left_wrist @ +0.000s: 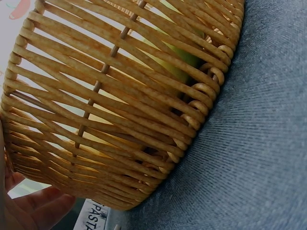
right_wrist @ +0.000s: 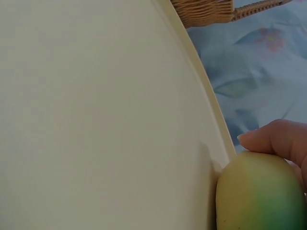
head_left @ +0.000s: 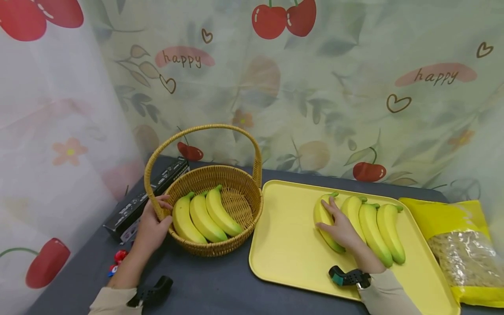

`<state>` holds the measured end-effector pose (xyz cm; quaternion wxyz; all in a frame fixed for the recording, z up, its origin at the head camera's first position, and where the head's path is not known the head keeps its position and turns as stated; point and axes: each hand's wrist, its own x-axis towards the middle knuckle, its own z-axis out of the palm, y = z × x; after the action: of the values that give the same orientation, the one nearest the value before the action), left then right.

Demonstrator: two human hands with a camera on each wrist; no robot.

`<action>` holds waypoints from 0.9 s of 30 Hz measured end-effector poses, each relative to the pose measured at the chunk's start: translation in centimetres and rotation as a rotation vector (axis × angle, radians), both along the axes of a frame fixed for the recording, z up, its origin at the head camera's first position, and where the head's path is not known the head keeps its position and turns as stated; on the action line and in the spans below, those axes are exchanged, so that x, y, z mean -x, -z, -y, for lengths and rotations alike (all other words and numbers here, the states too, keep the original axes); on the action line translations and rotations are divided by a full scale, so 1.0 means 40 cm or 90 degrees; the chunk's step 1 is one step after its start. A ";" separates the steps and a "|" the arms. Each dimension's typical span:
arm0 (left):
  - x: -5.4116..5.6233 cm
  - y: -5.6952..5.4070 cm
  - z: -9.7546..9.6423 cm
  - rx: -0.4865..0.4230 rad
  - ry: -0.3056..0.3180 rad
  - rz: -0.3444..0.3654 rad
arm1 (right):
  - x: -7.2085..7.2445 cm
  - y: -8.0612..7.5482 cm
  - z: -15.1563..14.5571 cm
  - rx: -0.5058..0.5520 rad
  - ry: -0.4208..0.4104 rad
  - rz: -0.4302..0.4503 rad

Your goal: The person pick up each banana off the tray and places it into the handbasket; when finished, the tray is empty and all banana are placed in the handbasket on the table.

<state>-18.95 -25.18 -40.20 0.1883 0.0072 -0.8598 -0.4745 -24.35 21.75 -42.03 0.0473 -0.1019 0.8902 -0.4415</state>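
Gripping at two spots, both hands at work on the dark counter point(head_left: 220, 284). Right hand point(head_left: 338, 225): fingers spread over the outermost left banana point(head_left: 330, 240) of the row on the yellow tray point(head_left: 287, 236), grasping it; the right-wrist view has a fingertip resting on its rounded end, close to the tray's rim. Three more bananas point(head_left: 372, 232) lie side by side just right of it, stems toward the counter's far edge.

Left hand point(head_left: 153, 223): fingers clasped round the foot of the handle on the wicker basket point(head_left: 240, 201), at its left rim. Basket sits upright toward the far edge, left of the tray. Three basket bananas point(head_left: 204, 218) inside, leaning side by side in its left half, stems also pointing to the far edge.

Black box point(head_left: 126, 218) along the counter's left edge, partly behind the basket. Small red-and-blue item point(head_left: 118, 260) by the left forearm, near the same edge. Yellow bag point(head_left: 464, 249) with a clear window at the counter's right edge, against the tray.
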 end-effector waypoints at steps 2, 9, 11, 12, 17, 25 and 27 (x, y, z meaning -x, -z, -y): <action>0.000 0.000 0.001 0.002 0.000 0.000 | 0.001 0.004 0.000 -0.004 0.000 -0.007; 0.001 0.001 0.004 0.010 0.001 -0.003 | -0.001 0.003 0.004 -0.014 0.009 -0.019; 0.001 0.001 0.003 0.012 -0.002 -0.002 | -0.004 0.000 0.006 -0.019 0.007 -0.018; 0.001 0.001 0.002 0.010 0.000 -0.003 | -0.006 -0.002 0.006 -0.021 0.004 -0.017; 0.003 0.001 -0.002 0.014 0.005 -0.006 | -0.015 -0.018 0.011 -0.037 -0.013 -0.025; -0.003 0.001 0.002 0.006 0.004 -0.004 | -0.033 -0.066 0.038 -0.029 -0.060 -0.072; -0.004 0.002 0.003 0.003 0.007 -0.004 | -0.047 -0.078 0.052 -0.026 -0.078 -0.080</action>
<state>-18.81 -25.32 -40.27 0.1879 0.0006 -0.8604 -0.4737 -22.46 19.68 -38.89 0.0205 -0.1824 0.8924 -0.4123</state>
